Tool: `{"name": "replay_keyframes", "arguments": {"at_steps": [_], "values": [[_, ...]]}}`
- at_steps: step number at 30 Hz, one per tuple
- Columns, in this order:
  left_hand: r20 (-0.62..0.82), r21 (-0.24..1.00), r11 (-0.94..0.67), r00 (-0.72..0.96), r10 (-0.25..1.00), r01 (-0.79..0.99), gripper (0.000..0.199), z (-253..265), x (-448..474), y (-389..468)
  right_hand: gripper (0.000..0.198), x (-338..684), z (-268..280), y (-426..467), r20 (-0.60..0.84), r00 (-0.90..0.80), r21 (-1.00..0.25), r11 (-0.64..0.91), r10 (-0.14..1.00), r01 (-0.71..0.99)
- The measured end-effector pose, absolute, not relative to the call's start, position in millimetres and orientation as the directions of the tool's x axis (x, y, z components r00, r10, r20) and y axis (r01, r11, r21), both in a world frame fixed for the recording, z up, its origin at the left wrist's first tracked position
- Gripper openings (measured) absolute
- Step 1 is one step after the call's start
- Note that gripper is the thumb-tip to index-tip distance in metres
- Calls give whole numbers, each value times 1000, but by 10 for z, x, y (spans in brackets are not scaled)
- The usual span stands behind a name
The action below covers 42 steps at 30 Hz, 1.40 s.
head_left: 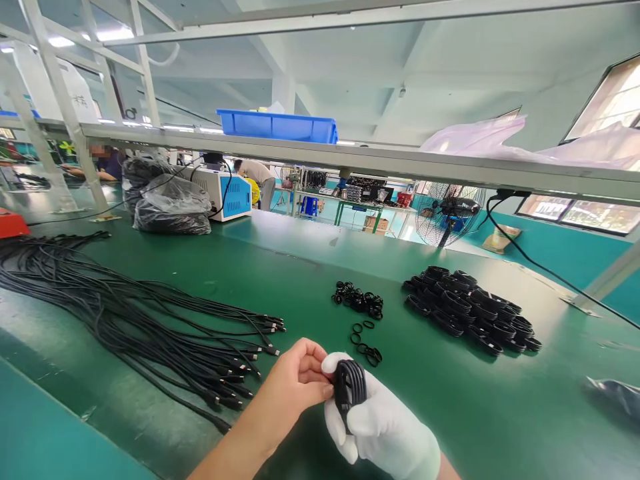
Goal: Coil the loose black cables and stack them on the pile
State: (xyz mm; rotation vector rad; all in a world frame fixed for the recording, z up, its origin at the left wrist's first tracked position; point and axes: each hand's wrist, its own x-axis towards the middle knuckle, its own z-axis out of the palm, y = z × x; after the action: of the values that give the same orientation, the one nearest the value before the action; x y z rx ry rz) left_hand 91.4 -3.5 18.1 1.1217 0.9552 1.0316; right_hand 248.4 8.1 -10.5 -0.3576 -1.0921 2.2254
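A black cable wound into a small coil (351, 383) is held up just over the near part of the green table. My right hand (383, 423), in a white glove, is closed around it, with thumb and fingers on both sides. My bare left hand (295, 380) is pinched at the coil's left edge, its fingers curled and the thumb against the cable. What lies between those fingertips is partly hidden. Beyond my hands are small black rings (369, 353), several loose and others in a heap (357, 300).
Long straight black cables (145, 307) spread across the left, plug ends towards the middle. Many coiled cables (467, 310) are piled at the right. Bagged goods (173, 207) and a blue-white machine (230, 193) stand at the back left. A shelf (380, 157) carrying a blue bin (277, 127) crosses overhead.
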Motion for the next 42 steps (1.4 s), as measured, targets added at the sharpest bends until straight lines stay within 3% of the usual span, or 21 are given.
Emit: {"name": "replay_keyframes", "arguments": {"at_steps": [2, 4, 6, 8, 12, 15, 17, 20, 22, 26, 31, 37, 40, 42], "values": [[-56, 995, 71, 207, 977, -64, 22, 212, 861, -32, 67, 2498, -112, 104, 8, -763, -772, -481, 646, -415], [16, 989, -39, 160, 987, 145, 24, 298, 808, -45, 74, 2506, -116, 116, -11, -780, -760, -512, 626, -400], [65, 942, -122, 188, 980, 313, 33, 405, 773, -50, 73, 2504, -113, 112, -7, -811, -736, -552, 585, -392], [47, 916, -154, 283, 958, 370, 38, 494, 754, -26, 68, 2496, -108, 95, -13, -840, -707, -599, 542, -375], [-73, 898, -146, 468, 881, 415, 29, 551, 711, 104, 55, 2463, -113, 50, -32, -880, -655, -675, 474, -340], [-156, 918, -68, 512, 844, 391, 23, 518, 679, 208, 54, 2408, -119, 37, -60, -878, -650, -686, 476, -328], [-192, 932, 9, 471, 861, 362, 20, 480, 687, 258, 53, 2357, -97, 38, -97, -825, -709, -620, 557, -335], [-245, 924, 116, 330, 912, 364, 27, 422, 743, 291, 45, 2294, -29, 42, -74, -646, -878, -357, 760, -319], [-230, 923, 138, 227, 947, 359, 29, 402, 782, 277, 47, 2281, 3, 43, -82, -560, -934, -260, 824, -245], [-154, 952, 120, 100, 983, 282, 30, 376, 792, 152, 52, 2304, -8, 51, -156, -571, -893, -362, 806, -267], [-207, 974, 177, 245, 947, 141, 21, 210, 804, -27, 47, 2285, -9, 62, -151, -612, -902, -361, 776, -236], [-198, 980, 198, 214, 956, 21, 22, 69, 853, -56, 45, 2293, -56, 59, -209, -643, -857, -454, 737, -242], [-172, 971, 140, 160, 972, 196, 21, 102, 834, -68, 44, 2313, -61, 48, -200, -646, -837, -471, 737, -278], [-24, 913, 6, 39, 999, 408, 15, 114, 821, -95, 45, 2312, -41, 38, -204, -648, -820, -489, 734, -297]]}}
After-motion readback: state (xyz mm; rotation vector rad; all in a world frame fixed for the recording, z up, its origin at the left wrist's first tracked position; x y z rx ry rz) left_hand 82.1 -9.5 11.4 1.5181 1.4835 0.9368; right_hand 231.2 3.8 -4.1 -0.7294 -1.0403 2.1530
